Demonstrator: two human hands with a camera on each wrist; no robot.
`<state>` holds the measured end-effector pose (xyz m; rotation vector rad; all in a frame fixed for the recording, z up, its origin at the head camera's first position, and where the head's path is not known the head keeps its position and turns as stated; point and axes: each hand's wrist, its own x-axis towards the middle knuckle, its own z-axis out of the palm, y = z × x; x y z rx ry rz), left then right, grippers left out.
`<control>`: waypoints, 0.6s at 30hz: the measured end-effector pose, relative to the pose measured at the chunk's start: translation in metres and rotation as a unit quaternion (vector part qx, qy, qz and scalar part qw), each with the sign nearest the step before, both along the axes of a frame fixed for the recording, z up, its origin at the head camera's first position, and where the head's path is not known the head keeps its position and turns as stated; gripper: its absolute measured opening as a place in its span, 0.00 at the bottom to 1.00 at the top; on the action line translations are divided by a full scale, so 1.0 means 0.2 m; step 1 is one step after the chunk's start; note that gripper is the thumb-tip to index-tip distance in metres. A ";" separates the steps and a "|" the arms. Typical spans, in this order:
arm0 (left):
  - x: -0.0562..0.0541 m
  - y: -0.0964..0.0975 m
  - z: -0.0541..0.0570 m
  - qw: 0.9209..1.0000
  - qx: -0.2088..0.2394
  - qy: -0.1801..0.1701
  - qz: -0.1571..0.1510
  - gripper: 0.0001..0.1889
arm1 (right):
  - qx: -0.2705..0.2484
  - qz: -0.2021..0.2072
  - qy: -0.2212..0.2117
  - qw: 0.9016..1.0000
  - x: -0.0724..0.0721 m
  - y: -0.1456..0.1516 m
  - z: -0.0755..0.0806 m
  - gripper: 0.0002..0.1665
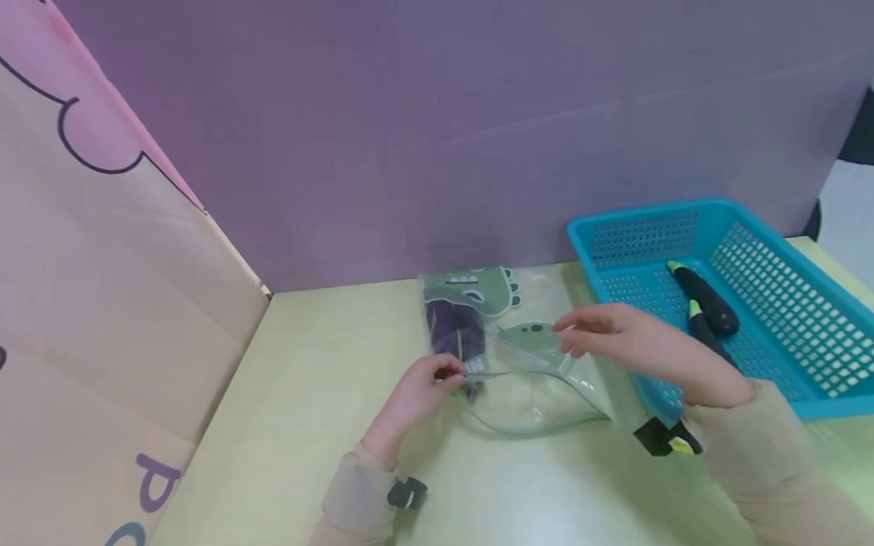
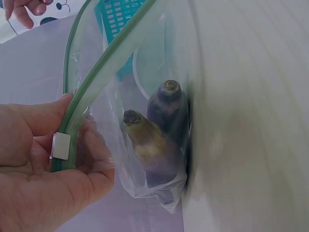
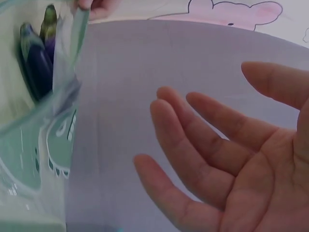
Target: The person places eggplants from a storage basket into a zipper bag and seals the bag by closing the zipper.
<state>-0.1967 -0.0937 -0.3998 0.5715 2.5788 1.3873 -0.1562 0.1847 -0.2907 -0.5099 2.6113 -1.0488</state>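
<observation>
- Lying near the centre of the head view: clear zip bag point(image 1: 535, 346) with green cartoon prints, on the pale bench point(image 1: 324, 397). Mouth gapes toward the bottom of the frame, green strip along its edge.
- Inside, along the bag's left side: two purple eggplants point(image 1: 455, 326), side by side. Left wrist view, centre: stem ends face the camera.
- Left hand point(image 1: 420, 391), lower centre: fingers pinching the mouth's edge at the left corner, beside a pale slider point(image 2: 61, 146).
- Right hand point(image 1: 629, 345), right of centre: fingers parted and slightly bent, over the bag's right edge in the head view; right wrist view shows them apart from the bag.
- Right of frame: blue basket point(image 1: 800, 309) with perforated walls; two long dark vegetables point(image 1: 704, 298) with green tips in it, partly behind the right forearm.
- Upper frame: purple panel point(image 1: 428, 123) behind the bench. Left edge: pale panel point(image 1: 71, 312), cartoon outlines and letters.
</observation>
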 end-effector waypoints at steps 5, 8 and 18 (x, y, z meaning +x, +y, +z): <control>0.01 0.00 0.00 1.000 -0.006 0.006 0.000 0.05 | 0.011 -0.015 0.002 1.000 -0.02 0.07 0.03 0.29; 0.01 0.00 0.01 1.000 -0.008 0.010 -0.002 0.05 | 0.007 -0.010 0.002 1.000 -0.04 0.10 0.03 0.29; 0.00 0.01 0.00 1.000 -0.001 0.007 -0.003 0.04 | -0.024 -0.035 -0.018 0.999 -0.11 0.22 0.04 0.28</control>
